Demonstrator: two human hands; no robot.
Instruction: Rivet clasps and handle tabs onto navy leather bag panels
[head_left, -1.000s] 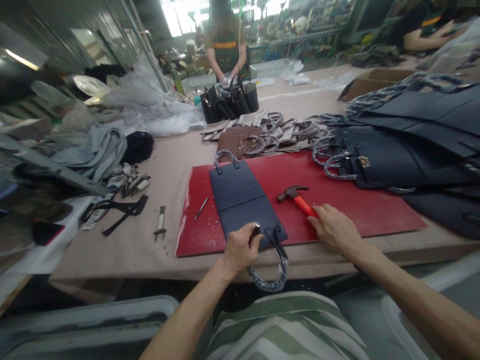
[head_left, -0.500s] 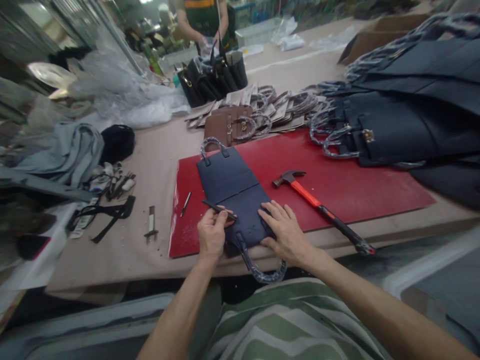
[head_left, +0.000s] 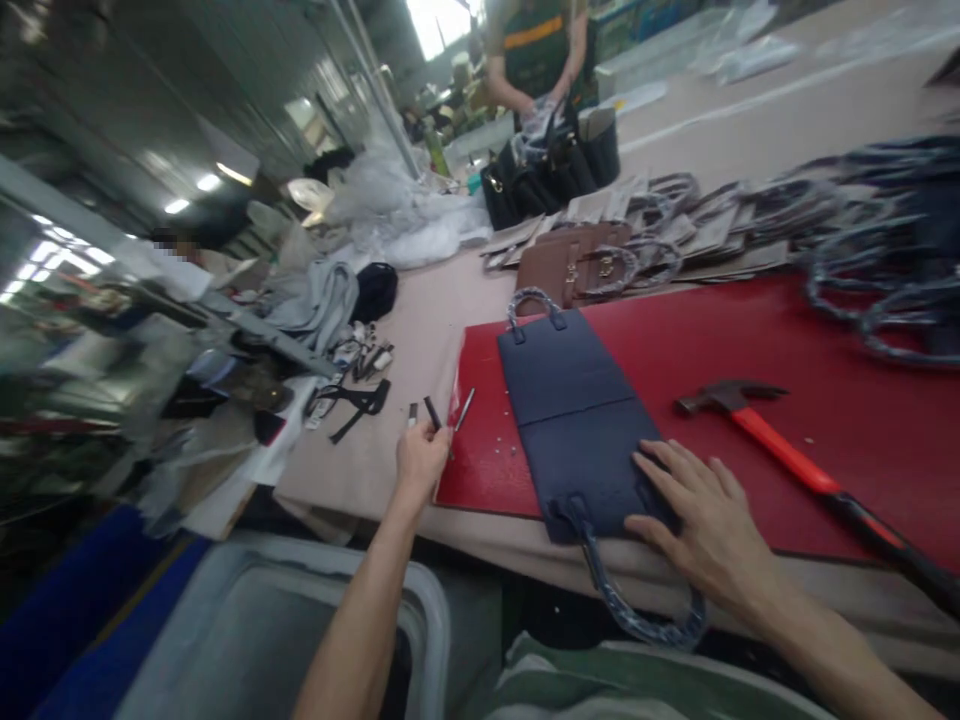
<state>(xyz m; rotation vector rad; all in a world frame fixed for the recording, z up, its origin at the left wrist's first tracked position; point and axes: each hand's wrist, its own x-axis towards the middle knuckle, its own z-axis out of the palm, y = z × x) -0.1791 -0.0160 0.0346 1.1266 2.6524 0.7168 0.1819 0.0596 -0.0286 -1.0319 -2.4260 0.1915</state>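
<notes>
A flat dark blue bag panel (head_left: 577, 400) with wrapped handles at both ends lies on a red mat (head_left: 825, 380). My right hand (head_left: 701, 525) rests flat on the panel's near end, fingers spread. My left hand (head_left: 421, 458) is at the mat's left edge, closed on a thin dark punch tool (head_left: 433, 412). A thin metal rod (head_left: 464, 409) lies on the mat just right of that hand. A hammer (head_left: 780, 450) with an orange handle lies on the mat to the right of the panel.
A brown bag (head_left: 574, 268) and several wrapped handles lie beyond the mat. Dark straps and small tools (head_left: 352, 390) sit on the table at left. Another person (head_left: 536, 50) handles black bags (head_left: 551, 165) at the far end. A grey bin (head_left: 285, 620) stands below the table edge.
My left hand has moved off the panel to the mat's left edge with the thin tool. My right hand stays flat on the panel. The view has swung left.
</notes>
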